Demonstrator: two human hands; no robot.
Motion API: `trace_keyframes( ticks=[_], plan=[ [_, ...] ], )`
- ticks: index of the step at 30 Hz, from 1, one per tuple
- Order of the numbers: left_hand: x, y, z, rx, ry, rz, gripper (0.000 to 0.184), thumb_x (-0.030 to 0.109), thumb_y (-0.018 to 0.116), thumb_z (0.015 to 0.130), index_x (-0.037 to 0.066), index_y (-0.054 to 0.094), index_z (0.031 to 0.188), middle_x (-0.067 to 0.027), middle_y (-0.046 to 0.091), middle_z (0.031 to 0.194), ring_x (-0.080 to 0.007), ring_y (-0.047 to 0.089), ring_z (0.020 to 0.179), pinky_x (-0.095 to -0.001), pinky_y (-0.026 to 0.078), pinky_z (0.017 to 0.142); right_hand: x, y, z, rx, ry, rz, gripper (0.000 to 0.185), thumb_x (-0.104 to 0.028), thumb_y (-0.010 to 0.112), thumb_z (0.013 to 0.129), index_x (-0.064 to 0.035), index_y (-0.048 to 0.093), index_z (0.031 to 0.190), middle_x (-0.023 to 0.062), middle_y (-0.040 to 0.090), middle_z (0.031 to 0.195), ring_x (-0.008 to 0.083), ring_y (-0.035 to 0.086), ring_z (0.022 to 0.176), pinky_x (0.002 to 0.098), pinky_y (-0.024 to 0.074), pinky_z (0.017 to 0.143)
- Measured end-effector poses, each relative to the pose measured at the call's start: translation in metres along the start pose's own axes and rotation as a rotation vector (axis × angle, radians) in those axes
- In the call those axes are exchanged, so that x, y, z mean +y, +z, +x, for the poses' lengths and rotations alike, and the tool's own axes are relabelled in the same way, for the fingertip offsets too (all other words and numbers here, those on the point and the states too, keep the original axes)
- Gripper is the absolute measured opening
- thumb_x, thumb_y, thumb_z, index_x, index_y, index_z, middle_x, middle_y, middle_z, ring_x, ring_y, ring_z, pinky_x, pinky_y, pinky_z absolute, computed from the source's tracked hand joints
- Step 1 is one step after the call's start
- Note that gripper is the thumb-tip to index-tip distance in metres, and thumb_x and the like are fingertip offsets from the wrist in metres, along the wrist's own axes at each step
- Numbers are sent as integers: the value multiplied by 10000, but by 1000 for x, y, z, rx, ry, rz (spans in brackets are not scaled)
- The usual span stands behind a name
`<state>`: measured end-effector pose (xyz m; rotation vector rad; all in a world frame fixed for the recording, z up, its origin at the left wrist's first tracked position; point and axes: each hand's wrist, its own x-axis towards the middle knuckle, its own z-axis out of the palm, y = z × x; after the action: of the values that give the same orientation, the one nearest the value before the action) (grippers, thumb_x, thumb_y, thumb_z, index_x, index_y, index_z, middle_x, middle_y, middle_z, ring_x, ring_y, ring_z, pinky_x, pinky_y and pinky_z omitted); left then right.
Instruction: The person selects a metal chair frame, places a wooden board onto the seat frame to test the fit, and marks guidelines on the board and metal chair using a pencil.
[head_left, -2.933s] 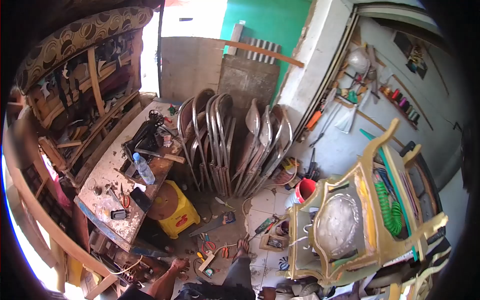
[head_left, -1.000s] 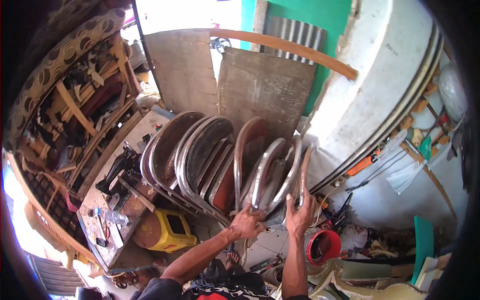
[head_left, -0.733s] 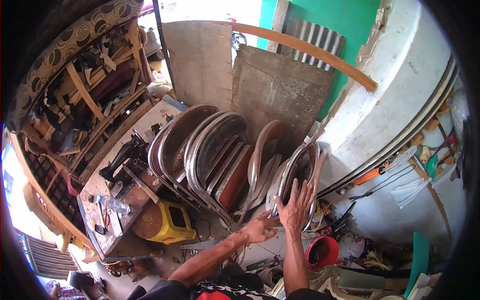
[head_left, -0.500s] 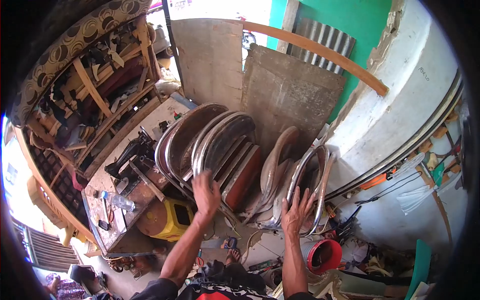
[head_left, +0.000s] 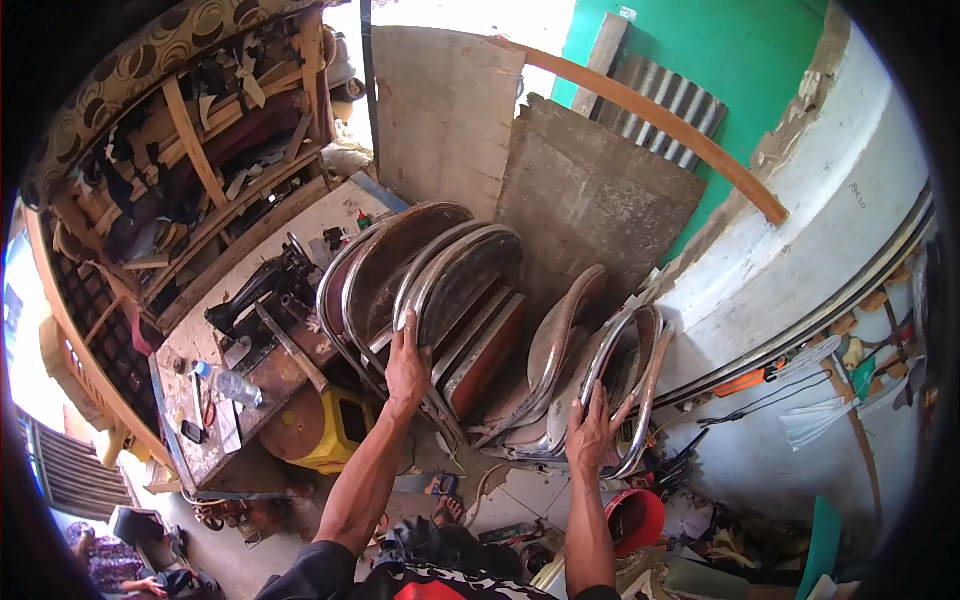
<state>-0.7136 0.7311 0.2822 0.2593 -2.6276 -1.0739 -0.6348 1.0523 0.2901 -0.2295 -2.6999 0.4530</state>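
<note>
Several old chairs with curved chrome tube frames and worn brown panels stand packed side by side in front of me. My left hand (head_left: 408, 368) lies against the frame of the left-hand chairs (head_left: 462, 262), fingers stretched upward along the tube. At the right-hand chairs (head_left: 570, 330), my right hand (head_left: 592, 432) rests with spread fingers on or just before a rounded chrome frame (head_left: 645, 400). Neither hand's fingers are wrapped round a tube, as far as I can see. The palms face away from me, so exact contact is partly hidden.
Left of the chairs, a worktable (head_left: 270, 395) bears a black sewing machine (head_left: 265, 290) and a plastic bottle (head_left: 230, 384). A yellow container (head_left: 345, 425) stands beneath it. A red bucket (head_left: 650, 515) sits at right. Boards (head_left: 600, 190) lean behind. Another person's hand (head_left: 152, 586) shows at lower left.
My left hand has straightened its fingers upward against the chrome frame. My right hand stays by the right-hand chairs. The view has shifted slightly; the chairs stand much as before.
</note>
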Motion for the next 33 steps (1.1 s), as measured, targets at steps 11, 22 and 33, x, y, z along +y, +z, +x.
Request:
trace_keyframes(
  ticks=[11,22,33],
  plan=[
    [28,25,-37,184,224,-203,766,-31,620,818,110,372,1529,-250,600,1106,-452,604,1020,-501,500,887,-13,-2,4,-70,34,27,553,-291,535,1014,-41,429,1496,212,657,1269,534,86,1487,552,102,1214],
    [92,39,-125,-347,109,-531,790,258,643,904,116,251,1575,-261,521,1405,-455,494,1309,-478,419,1092,-14,-4,11,-37,279,275,814,-603,503,965,-146,246,1588,262,223,1608,428,211,1497,700,235,1098],
    [-23,14,-24,489,-147,-84,457,69,621,847,-38,513,1279,-282,540,1173,-455,562,1039,-519,468,907,-26,3,-8,-153,192,25,944,-488,687,878,-163,182,1607,213,497,1447,392,454,1343,709,186,1065]
  ],
)
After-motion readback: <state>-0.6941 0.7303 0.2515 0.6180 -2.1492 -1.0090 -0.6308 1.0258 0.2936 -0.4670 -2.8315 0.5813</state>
